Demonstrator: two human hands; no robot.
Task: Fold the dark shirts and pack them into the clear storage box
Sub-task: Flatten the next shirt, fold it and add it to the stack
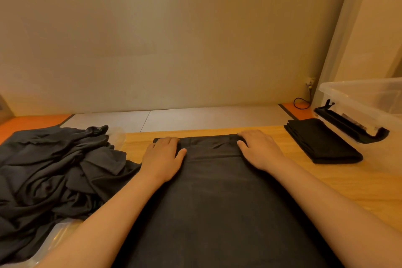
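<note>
a dark shirt [213, 198] lies flat on the desk [337, 183], already narrowed to a long strip. its long axis runs straight from the near edge to the far one, between the two forearms. both hands rest on its far end: the left hand [162, 156] on the far left corner, the right hand [261, 150] on the far right corner, at about the same depth, so neither is clearly nearer to the work. the fingers [167, 140] of each hand lie close together and almost straight, palms down on the cloth. the thumbs spread inward toward each other, and no fabric shows pinched between them. the tips reach the far hem, where a short band of cloth seems to be doubled over. the rest of the shirt stretches back toward the person, so the next fold probably has to travel along that near-far axis, with both hands moving level to keep the edges square. a folded shirt [322, 141] sits on the right side of the desk, just beside the clear storage box [369, 93], which is on the right hand's side. a pile of unfolded shirts [54, 169] lies to the left, its edge touching the strip near the left wrist.
</note>
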